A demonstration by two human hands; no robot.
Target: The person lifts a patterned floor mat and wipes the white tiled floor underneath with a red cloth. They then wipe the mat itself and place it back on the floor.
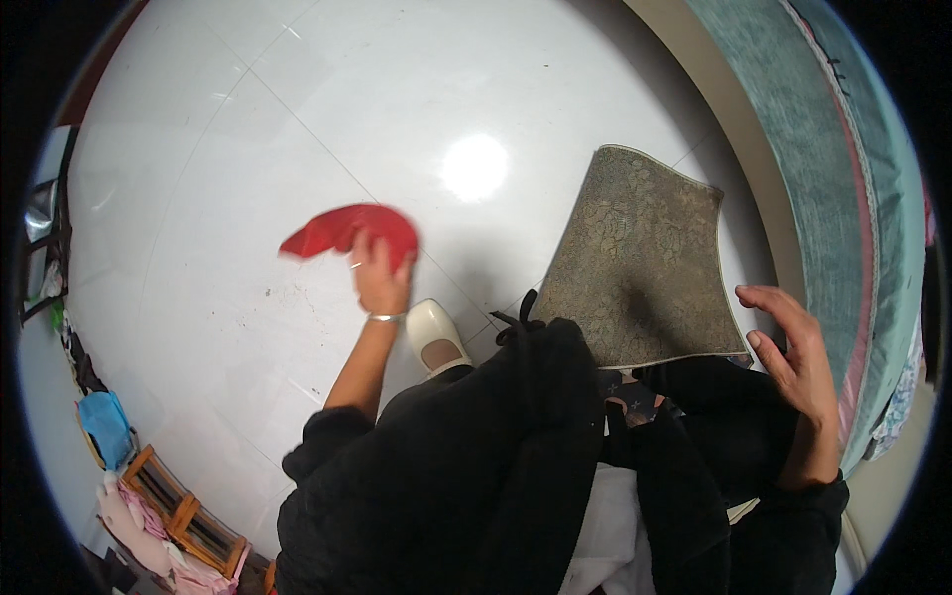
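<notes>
My left hand (381, 279) is shut on a bunched red cloth (379, 219), low over the glossy white tiled floor (245, 163). Motion blurs both the hand and the cloth, and whether the cloth touches the tiles I cannot tell. Beside the cloth, crumbs and dark specks (297, 303) are scattered on the tiles. Just right of that wrist shows a cream shoe (433, 331) on my foot. My right hand (796, 349) holds nothing, its fingers curved and apart, near the right edge of a brown patterned floor mat (632, 223).
Along the right stands a bed with a green cover (818, 193) over a beige base (732, 126). At the lower left are a wooden frame (182, 513), a pink plush toy (130, 513) and a blue bag (105, 428). A dark rack (56, 230) borders the left wall.
</notes>
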